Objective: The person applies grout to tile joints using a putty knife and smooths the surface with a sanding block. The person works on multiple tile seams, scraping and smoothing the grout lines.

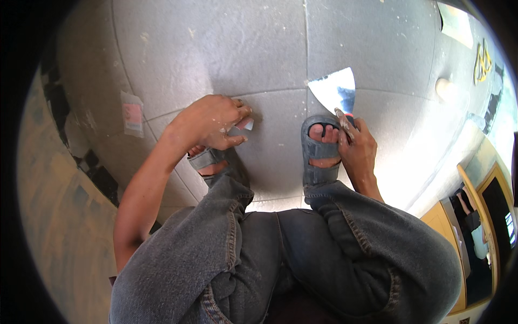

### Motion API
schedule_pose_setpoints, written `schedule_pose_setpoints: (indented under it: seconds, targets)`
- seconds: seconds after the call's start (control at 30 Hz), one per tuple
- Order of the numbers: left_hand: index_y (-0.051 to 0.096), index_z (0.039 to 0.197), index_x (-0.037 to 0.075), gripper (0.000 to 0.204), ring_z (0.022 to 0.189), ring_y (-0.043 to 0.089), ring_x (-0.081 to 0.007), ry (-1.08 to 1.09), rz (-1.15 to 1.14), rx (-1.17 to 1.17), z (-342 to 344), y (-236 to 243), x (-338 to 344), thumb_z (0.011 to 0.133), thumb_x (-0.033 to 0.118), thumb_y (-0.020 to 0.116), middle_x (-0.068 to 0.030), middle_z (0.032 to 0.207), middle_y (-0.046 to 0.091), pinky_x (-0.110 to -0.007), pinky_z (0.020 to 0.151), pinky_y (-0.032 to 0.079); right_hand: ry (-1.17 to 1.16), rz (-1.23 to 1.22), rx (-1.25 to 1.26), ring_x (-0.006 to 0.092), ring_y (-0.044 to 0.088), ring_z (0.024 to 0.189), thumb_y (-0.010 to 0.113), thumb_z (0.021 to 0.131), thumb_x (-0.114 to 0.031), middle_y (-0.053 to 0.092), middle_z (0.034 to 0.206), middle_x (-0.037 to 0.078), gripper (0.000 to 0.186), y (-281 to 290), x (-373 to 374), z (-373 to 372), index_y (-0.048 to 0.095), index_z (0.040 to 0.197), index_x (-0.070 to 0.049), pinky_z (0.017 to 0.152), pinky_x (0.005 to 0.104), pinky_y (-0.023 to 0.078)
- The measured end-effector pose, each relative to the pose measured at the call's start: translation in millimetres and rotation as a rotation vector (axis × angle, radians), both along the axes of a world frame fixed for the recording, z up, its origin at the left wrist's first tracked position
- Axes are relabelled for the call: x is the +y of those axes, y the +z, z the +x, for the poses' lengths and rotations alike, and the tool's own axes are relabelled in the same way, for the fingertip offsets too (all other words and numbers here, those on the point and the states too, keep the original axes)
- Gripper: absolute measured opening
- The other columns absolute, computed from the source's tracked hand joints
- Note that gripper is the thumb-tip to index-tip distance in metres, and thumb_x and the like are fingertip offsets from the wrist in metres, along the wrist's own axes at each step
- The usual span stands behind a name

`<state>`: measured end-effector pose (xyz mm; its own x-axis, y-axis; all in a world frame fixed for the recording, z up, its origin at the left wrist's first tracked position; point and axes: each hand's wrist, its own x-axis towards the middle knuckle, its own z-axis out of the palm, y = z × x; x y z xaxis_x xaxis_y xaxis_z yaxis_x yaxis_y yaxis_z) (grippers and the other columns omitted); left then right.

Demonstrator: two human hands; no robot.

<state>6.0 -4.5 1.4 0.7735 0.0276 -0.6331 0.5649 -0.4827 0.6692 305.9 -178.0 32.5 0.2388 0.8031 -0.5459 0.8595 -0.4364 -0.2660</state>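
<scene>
My right hand (357, 147) is closed around the dark handle of a putty knife (335, 89). Its broad shiny blade points up and left, just above the floor tiles, beyond the toes of my right sandal (318, 148). My left hand (218, 121) is low over the floor by my left sandal (202, 160), thumb and fingers curled about a small whitish and pinkish scrap (245, 125). Most of that scrap is hidden by the fingers, so its kind is unclear. Pale specks dot both hands.
Grey floor tiles (259, 48) with specks and joints spread ahead. A clear packet with a pink label (132, 114) lies at left. At right are a pale roundish object (446, 90), a yellow looped cord (482, 62), a white sheet (456, 24) and an open wooden-framed cabinet (475, 232).
</scene>
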Motion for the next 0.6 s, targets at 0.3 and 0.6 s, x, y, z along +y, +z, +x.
schedule_pose_setpoints:
  seconds: [0.3, 0.6]
  targets:
    - [0.065, 0.119, -0.004, 0.053, 0.097, 0.068, -0.0383, 0.032, 0.005, -0.020, -3, -1, -1, 0.083, 0.034, 0.073, -0.0183, 0.101, 0.069, -0.046, 0.089, 0.054, 0.063, 0.053, -0.048, 0.0300, 0.070, 0.082, 0.068, 0.094, -0.016, 0.062, 0.105, 0.006, 0.051, 0, -2, 2, 0.063, 0.142, -0.033, 0.069, 0.0445, 0.056]
    - [0.064, 0.104, 0.002, 0.037, 0.089, 0.068, -0.0368, 0.032, 0.027, -0.042, -2, -1, -1, 0.083, 0.032, 0.073, -0.0146, 0.091, 0.066, -0.047, 0.082, 0.054, -0.054, 0.050, -0.041, 0.0345, 0.073, 0.092, 0.068, 0.096, -0.020, 0.071, 0.113, 0.016, 0.051, 3, 4, 3, 0.055, 0.145, -0.012, 0.073, 0.0446, 0.057]
